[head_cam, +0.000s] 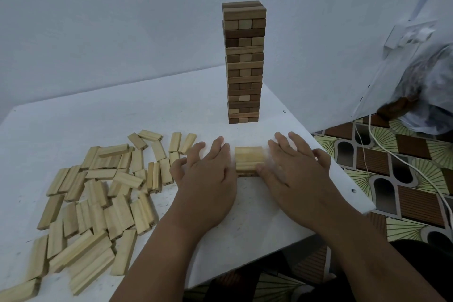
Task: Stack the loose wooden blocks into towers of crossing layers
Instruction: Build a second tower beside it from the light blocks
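A low stack of pale wooden blocks (249,160), about two layers, sits near the table's front right. My left hand (207,174) lies flat against its left side, fingers spread. My right hand (294,169) presses its right side, fingers extended. Neither hand grips a block. A tall tower of darker blocks (244,61) in crossing layers stands behind, near the table's far corner. Several loose pale blocks (103,193) lie scattered on the left of the white table (171,110).
The table's right edge (343,179) runs diagonally close to my right hand. Beyond it lies a patterned floor (404,191) with white cables (382,149). A plastic bag (426,95) and a wall socket (407,37) are at the right. Walls stand behind the table.
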`<control>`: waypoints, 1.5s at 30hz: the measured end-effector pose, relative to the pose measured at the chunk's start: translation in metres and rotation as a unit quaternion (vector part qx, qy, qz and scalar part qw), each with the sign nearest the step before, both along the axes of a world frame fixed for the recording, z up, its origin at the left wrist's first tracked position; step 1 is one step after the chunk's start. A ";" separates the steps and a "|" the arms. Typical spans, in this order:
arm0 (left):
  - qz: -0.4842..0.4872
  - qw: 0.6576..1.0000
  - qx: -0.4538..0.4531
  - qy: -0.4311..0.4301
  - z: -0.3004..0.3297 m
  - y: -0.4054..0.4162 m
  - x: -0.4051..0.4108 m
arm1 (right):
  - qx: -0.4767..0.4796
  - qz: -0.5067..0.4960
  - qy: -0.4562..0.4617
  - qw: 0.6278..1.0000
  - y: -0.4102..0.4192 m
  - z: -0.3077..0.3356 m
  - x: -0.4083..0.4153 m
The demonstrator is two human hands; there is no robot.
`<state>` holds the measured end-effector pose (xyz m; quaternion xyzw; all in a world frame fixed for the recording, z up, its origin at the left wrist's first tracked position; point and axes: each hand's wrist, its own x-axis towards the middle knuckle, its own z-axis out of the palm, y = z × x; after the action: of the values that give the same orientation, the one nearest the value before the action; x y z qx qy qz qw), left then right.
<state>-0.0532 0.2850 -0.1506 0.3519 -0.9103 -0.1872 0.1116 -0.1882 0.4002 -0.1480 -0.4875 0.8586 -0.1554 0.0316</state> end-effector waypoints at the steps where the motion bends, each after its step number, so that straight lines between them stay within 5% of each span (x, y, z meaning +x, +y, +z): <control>1: 0.007 1.000 0.010 0.021 0.005 0.000 0.001 | -0.029 -0.001 0.006 1.000 -0.001 0.001 0.002; 7: 0.056 0.982 0.027 0.177 0.029 0.001 0.025 | -0.210 0.061 0.023 0.975 -0.017 -0.006 0.035; 18: 0.123 0.945 -0.090 0.288 0.016 -0.006 0.143 | -0.197 0.241 0.016 0.950 -0.036 -0.016 0.107; 24: 0.162 0.963 -0.068 0.206 0.007 -0.005 0.170 | -0.131 0.271 0.046 0.953 -0.042 -0.023 0.140; 32: 0.165 0.981 -0.048 0.091 -0.004 -0.005 0.174 | -0.139 0.189 0.049 0.971 -0.029 -0.017 0.126; 45: 0.118 0.987 -0.085 0.064 -0.005 0.003 0.164 | -0.112 0.199 0.005 0.974 -0.022 -0.012 0.110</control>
<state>0.1111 0.2877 -0.1561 0.4333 -0.8659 -0.1167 0.2208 -0.0780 0.3785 -0.1596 -0.6496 0.7218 -0.2387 0.0025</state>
